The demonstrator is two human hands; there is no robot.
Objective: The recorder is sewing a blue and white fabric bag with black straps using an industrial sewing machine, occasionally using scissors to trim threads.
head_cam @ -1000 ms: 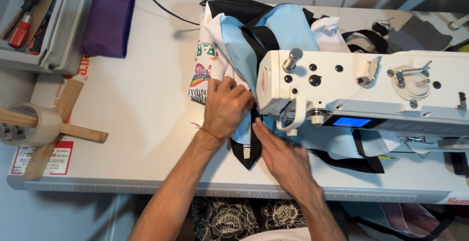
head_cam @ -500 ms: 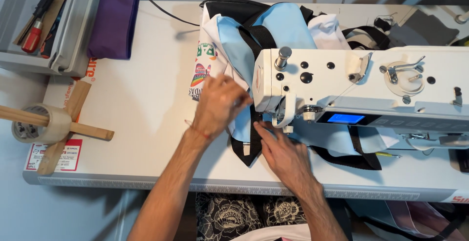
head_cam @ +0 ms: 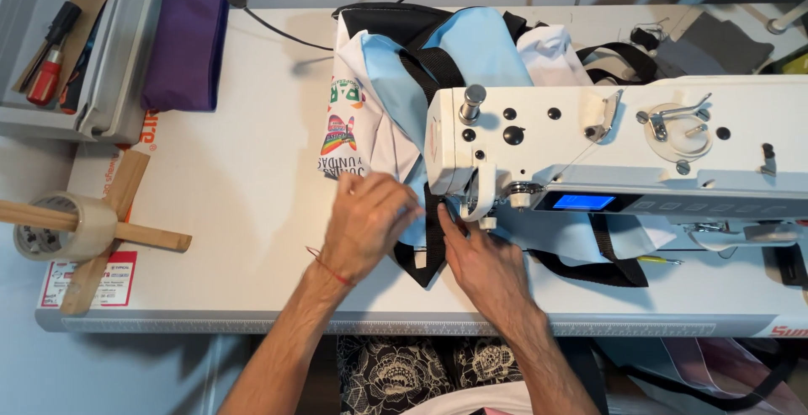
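A white sewing machine with a blue screen stands on the white table. Light blue fabric with black webbing straps and a white printed panel lies under its head. My left hand presses flat on the fabric just left of the needle area, a red thread around its wrist. My right hand rests on the black strap right below the presser foot, fingers pinching the strap's edge.
A purple pouch lies at the back left beside a grey tray holding a red-handled screwdriver. A roll of tape on a wooden cross stand sits at the left edge. Black cables run along the back.
The view has shifted a little. My left hand has slid slightly down and left on the fabric; my right hand stays at the strap under the needle.
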